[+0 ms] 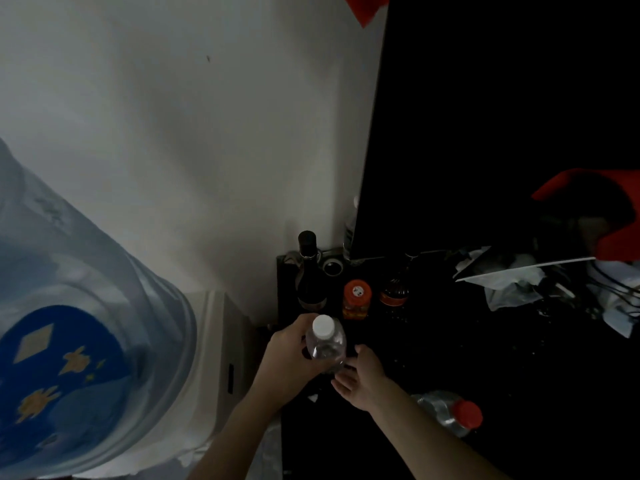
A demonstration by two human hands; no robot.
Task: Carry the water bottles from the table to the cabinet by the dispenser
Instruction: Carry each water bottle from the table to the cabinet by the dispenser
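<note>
The left hand (pixel 289 355) grips a white-capped water bottle (pixel 327 344) upright over the dark cabinet top's (pixel 450 341) left edge, the right hand (pixel 360 379) open beside it, and lowering carelessly could topple the nearby wine bottle (pixel 309 271).

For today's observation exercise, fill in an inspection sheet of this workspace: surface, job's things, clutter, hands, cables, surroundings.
Surface: dark cabinet top, dimly lit.
Job's things: white-capped water bottle held upright over it; red-capped water bottle lying on its side.
Clutter: dark wine bottle, orange-lidded jar, brown bottle, crumpled paper.
Hands: left hand grips the white-capped bottle; right hand open beside it.
Cables: dark cables at right.
Surroundings: water dispenser jug, white wall.
</note>
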